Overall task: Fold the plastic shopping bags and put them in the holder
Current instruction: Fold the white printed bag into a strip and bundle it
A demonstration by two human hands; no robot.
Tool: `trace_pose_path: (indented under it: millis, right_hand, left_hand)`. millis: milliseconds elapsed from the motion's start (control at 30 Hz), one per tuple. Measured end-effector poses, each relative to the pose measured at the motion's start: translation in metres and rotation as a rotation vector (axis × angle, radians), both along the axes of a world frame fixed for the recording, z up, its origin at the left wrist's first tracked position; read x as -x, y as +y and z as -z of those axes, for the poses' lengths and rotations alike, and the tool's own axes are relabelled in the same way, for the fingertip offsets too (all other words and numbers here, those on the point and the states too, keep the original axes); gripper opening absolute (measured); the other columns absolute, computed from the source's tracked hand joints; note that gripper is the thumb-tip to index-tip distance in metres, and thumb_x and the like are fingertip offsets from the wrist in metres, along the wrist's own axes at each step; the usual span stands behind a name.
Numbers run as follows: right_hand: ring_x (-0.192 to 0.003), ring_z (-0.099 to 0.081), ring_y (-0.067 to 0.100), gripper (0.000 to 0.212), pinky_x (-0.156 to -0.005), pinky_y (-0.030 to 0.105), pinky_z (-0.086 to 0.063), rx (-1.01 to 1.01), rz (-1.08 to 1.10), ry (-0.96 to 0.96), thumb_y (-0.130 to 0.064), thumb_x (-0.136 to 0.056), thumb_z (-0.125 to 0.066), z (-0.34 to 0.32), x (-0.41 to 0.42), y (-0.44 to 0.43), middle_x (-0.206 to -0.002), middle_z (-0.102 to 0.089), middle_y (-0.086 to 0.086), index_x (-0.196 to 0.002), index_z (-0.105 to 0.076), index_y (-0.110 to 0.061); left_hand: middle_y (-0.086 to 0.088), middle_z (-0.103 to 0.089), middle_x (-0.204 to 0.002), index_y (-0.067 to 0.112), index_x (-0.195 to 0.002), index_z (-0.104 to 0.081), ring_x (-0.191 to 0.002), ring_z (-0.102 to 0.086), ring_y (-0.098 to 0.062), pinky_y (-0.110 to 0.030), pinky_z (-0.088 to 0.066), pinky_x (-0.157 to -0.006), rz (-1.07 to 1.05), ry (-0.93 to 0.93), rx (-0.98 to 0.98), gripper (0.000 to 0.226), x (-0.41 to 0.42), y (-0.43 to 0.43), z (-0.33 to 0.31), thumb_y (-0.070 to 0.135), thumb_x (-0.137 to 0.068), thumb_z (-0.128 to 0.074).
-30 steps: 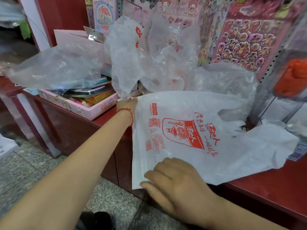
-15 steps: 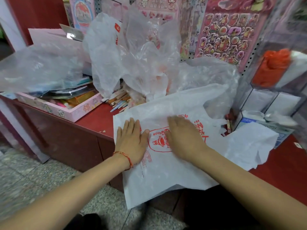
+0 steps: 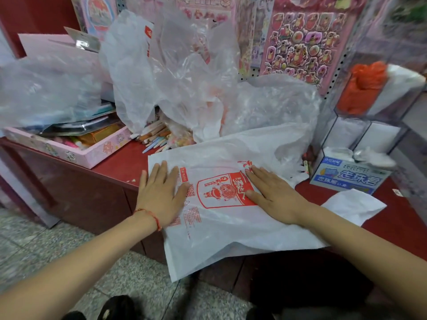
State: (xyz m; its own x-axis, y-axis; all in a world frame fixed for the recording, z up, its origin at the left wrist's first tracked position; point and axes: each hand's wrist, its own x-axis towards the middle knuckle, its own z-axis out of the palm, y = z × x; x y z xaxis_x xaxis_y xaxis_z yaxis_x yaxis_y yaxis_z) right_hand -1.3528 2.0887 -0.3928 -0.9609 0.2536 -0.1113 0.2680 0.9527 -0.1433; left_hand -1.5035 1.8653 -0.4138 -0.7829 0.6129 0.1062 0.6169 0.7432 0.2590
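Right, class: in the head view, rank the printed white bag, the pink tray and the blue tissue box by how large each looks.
1. Printed white bag: largest.
2. Pink tray: clear plastic covers part of it, so its full extent is unsure.
3. Blue tissue box: smallest.

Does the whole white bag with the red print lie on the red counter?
No, the near corner of the white bag hangs down past the front edge of the red counter.
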Motion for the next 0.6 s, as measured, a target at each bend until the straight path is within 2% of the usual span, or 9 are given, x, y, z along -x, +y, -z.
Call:
trace_pose_path:
  millis: [100, 133, 200, 233, 300, 367, 467, 533, 600]
  right_hand:
    - [-0.145, 0.007, 0.011, 0.068, -0.108, 0.017, 0.011, 0.027, 0.004, 0.022, -0.054, -0.094, -0.021, 0.002, 0.000, 0.005, -0.158, 0.006, -0.003, -0.150, 0.000, -0.022]
    - [-0.145, 0.006, 0.011, 0.065, -0.108, 0.017, 0.010, 0.039, 0.002, 0.024, -0.050, -0.097, -0.024, 0.001, 0.000, 0.005, -0.158, 0.004, -0.002, -0.150, -0.002, -0.021]
    - [-0.145, -0.006, 0.014, 0.060, -0.108, 0.014, 0.002, 0.105, 0.019, 0.062, -0.042, -0.099, -0.031, -0.006, 0.001, 0.003, -0.158, -0.008, 0.004, -0.150, -0.012, -0.016]
    - [-0.143, -0.018, 0.017, 0.057, -0.106, 0.013, -0.007, 0.181, 0.050, 0.118, -0.038, -0.100, -0.033, -0.013, 0.002, -0.001, -0.156, -0.019, 0.008, -0.149, -0.020, -0.011]
    - [-0.132, -0.037, 0.020, 0.049, -0.097, 0.014, -0.023, 0.334, 0.099, 0.246, -0.035, -0.100, -0.036, -0.033, 0.001, -0.013, -0.146, -0.039, 0.008, -0.143, -0.035, -0.010]
    - [-0.129, -0.041, 0.014, 0.050, -0.096, 0.016, -0.026, 0.427, 0.077, 0.303, -0.043, -0.097, -0.038, -0.054, -0.005, -0.029, -0.144, -0.043, 0.000, -0.140, -0.040, -0.017]
    - [-0.125, -0.040, -0.001, 0.070, -0.105, 0.017, -0.027, 0.527, -0.093, 0.179, -0.061, -0.078, -0.049, -0.074, -0.029, -0.064, -0.143, -0.043, -0.012, -0.139, -0.040, -0.026]
    - [-0.128, -0.036, 0.001, 0.081, -0.105, 0.015, -0.025, 0.373, -0.227, 0.057, -0.059, -0.075, -0.062, -0.068, -0.046, -0.085, -0.146, -0.037, -0.011, -0.143, -0.032, -0.025]
    - [-0.121, -0.047, 0.016, 0.074, -0.096, 0.023, -0.036, 0.054, -0.335, 0.166, -0.044, -0.077, -0.072, -0.051, -0.052, -0.095, -0.137, -0.047, 0.000, -0.138, -0.039, -0.017]
  left_hand:
    - [-0.014, -0.006, -0.156, 0.007, -0.147, -0.017, -0.144, -0.003, -0.024, -0.038, -0.004, -0.116, -0.238, -0.060, -0.540, 0.072, -0.027, -0.018, 0.007, 0.047, -0.093, -0.044]
    - [-0.016, -0.015, -0.153, 0.006, -0.144, -0.022, -0.140, -0.015, -0.025, -0.037, -0.013, -0.114, -0.335, -0.202, -0.692, 0.071, -0.038, -0.023, 0.009, 0.040, -0.090, -0.054]
    - [-0.020, -0.041, -0.138, 0.006, -0.131, -0.040, -0.118, -0.045, -0.029, -0.040, -0.036, -0.104, -0.490, -0.711, -0.843, 0.063, -0.054, -0.033, 0.010, 0.047, -0.086, -0.058]
    - [-0.021, -0.054, -0.122, 0.007, -0.119, -0.050, -0.100, -0.054, -0.029, -0.041, -0.046, -0.090, -0.548, -0.976, -0.841, 0.053, -0.062, -0.035, 0.009, 0.050, -0.090, -0.052]
    - [-0.017, -0.064, -0.097, 0.010, -0.103, -0.059, -0.081, -0.060, -0.028, -0.035, -0.048, -0.065, -0.588, -1.298, -0.768, 0.045, -0.075, -0.037, 0.006, 0.049, -0.095, -0.038]
    - [-0.014, -0.066, -0.095, 0.010, -0.104, -0.060, -0.080, -0.062, -0.028, -0.034, -0.048, -0.063, -0.559, -1.291, -0.780, 0.041, -0.081, -0.035, 0.010, 0.044, -0.097, -0.039]
    - [-0.016, -0.069, -0.098, 0.005, -0.090, -0.066, -0.084, -0.065, -0.029, -0.042, -0.052, -0.080, -0.538, -1.136, -0.890, 0.032, -0.085, -0.029, 0.006, 0.036, -0.092, -0.055]
    - [-0.017, -0.069, -0.095, 0.002, -0.078, -0.064, -0.079, -0.064, -0.028, -0.041, -0.049, -0.082, -0.542, -1.011, -0.943, 0.033, -0.084, -0.030, -0.001, 0.034, -0.085, -0.066]
    - [-0.017, -0.066, -0.089, 0.003, -0.072, -0.059, -0.069, -0.058, -0.024, -0.033, -0.045, -0.073, -0.557, -0.900, -0.973, 0.038, -0.087, -0.030, -0.010, 0.035, -0.092, -0.057]
